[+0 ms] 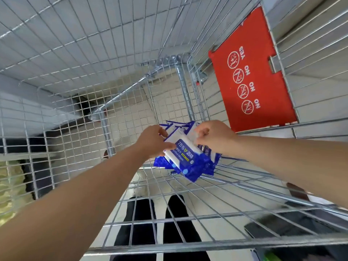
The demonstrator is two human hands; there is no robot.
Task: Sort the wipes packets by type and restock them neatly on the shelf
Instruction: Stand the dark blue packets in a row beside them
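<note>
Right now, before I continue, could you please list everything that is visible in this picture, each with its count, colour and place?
blue and white plastic wipes packets: several, exact count unclear; blue with white; bunched together low in the cart, between both hands
silver wire shopping cart: one; silver; its mesh walls and floor fill the view
red plastic flap with white YES and NO signs: one; red; on the cart wall at upper right
dark flat object: one; black; under the cart floor, lower right; unclear what it is
black trouser legs: two; black; seen through the cart floor
left hand: one; grips the packets' left side
right hand: one; pinches their right side
</note>
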